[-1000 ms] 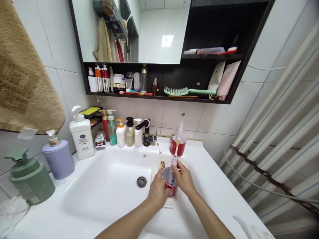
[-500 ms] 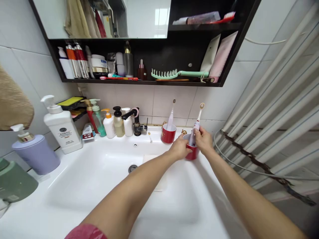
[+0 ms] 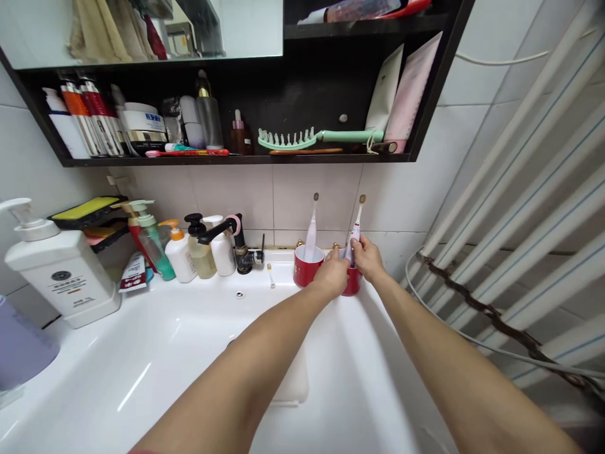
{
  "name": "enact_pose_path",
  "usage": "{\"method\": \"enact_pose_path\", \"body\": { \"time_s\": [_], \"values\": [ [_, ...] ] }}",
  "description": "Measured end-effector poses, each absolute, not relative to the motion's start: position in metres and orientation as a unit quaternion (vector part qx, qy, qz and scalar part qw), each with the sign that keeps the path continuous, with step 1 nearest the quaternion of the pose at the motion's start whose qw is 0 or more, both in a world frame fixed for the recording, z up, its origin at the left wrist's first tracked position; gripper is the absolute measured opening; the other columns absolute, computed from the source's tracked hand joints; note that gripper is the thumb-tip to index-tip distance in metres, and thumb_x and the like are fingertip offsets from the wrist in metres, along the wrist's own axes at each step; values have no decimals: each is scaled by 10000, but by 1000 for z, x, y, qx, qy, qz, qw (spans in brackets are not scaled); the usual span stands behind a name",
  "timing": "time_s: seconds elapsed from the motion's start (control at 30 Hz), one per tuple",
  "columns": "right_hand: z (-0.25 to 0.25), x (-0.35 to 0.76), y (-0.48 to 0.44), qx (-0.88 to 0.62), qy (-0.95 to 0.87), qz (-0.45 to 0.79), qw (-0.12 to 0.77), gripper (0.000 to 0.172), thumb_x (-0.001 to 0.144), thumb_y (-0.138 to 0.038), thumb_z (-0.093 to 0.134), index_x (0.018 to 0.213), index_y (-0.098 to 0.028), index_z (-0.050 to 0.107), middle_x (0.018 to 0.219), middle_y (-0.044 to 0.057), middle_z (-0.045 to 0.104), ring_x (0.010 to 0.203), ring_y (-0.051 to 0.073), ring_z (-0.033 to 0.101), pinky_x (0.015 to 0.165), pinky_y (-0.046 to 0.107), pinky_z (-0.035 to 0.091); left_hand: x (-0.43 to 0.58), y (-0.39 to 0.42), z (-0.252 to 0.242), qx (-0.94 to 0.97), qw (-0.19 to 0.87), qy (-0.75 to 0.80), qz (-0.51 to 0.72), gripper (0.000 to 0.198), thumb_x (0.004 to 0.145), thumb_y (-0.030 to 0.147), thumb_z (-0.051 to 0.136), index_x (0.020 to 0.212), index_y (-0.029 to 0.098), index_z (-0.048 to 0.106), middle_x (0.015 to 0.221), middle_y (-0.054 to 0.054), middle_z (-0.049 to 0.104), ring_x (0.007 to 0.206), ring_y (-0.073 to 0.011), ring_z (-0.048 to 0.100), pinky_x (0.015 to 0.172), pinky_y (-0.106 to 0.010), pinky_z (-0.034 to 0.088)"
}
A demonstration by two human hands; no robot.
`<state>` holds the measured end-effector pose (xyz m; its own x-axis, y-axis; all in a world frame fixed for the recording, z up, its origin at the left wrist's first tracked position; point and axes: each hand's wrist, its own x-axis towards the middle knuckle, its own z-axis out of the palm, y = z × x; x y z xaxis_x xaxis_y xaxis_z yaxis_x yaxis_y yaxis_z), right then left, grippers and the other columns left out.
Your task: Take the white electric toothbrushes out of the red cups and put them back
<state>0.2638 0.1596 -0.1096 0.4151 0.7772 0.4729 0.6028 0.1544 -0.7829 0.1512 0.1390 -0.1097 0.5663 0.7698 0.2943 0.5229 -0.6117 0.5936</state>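
Presently, right of the black faucet (image 3: 242, 249): one electric toothbrush (image 3: 354, 236), slightly tilted, lower end inside a red cup (image 3: 352, 285). Right hand (image 3: 368, 257): thumb and fingers closed on the toothbrush's handle, below its brush head. Left hand (image 3: 333, 272): curled against the cup's left side, gripping it. Second red cup (image 3: 305, 271), containing a second electric toothbrush (image 3: 311, 238): between faucet and held cup; contact between cups hidden by the left hand. Loose brush head (image 3: 270, 276): just right of the faucet. Change: one second ago, held cup over the basin (image 3: 189, 359), in front of the second cup; now beside it, farther back.
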Motion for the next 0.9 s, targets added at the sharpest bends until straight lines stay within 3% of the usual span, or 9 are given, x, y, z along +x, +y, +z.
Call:
{"method": "enact_pose_path", "body": {
  "time_s": [0.17, 0.37, 0.57, 0.77, 0.9],
  "values": [
    [-110, 265, 166, -639, -536, 101, 542, 361, 646, -359, 331, 861, -147, 529, 656, 50, 559, 565, 148, 468, 541, 264, 349, 138, 123, -114, 850, 199, 384, 302, 397, 607, 41, 398, 988, 153, 388, 1248, -93, 120, 1108, -233, 198, 846, -358, 288],
    [-101, 263, 123, -666, -466, 99, 574, 467, 650, -353, 340, 1039, -105, 415, 905, 130, 530, 740, 180, 507, 633, 297, 361, 86, 78, -135, 821, 250, 392, 331, 423, 597, 121, 458, 1011, 164, 383, 1209, -87, 233, 1090, -189, 256, 896, -311, 245],
    [-107, 259, -18, -680, -516, 163, 495, 311, 601, -365, 423, 802, -167, 553, 765, 67, 592, 697, 184, 523, 613, 298, 376, 1, 10, -158, 789, 294, 446, 304, 328, 628, 187, 428, 956, 193, 417, 1177, -56, 303, 1088, -157, 268, 906, -309, 219],
    [-154, 260, -124, -747, -574, 51, 330, 269, 487, -372, 513, 670, -192, 595, 812, 94, 587, 782, 256, 487, 715, 372, 341, -76, -53, -160, 774, 326, 472, 267, 312, 654, 254, 392, 966, 239, 411, 1191, -17, 284, 1081, -158, 274, 863, -299, 280],
    [-162, 247, -143, -770, -540, 26, 339, 226, 508, -340, 448, 581, -172, 579, 748, 108, 588, 750, 260, 488, 722, 377, 334, -101, -83, -166, 718, 357, 518, 298, 291, 636, 227, 400, 924, 194, 435, 1153, -51, 324, 1005, -160, 358, 822, -285, 318]
  ]
}}
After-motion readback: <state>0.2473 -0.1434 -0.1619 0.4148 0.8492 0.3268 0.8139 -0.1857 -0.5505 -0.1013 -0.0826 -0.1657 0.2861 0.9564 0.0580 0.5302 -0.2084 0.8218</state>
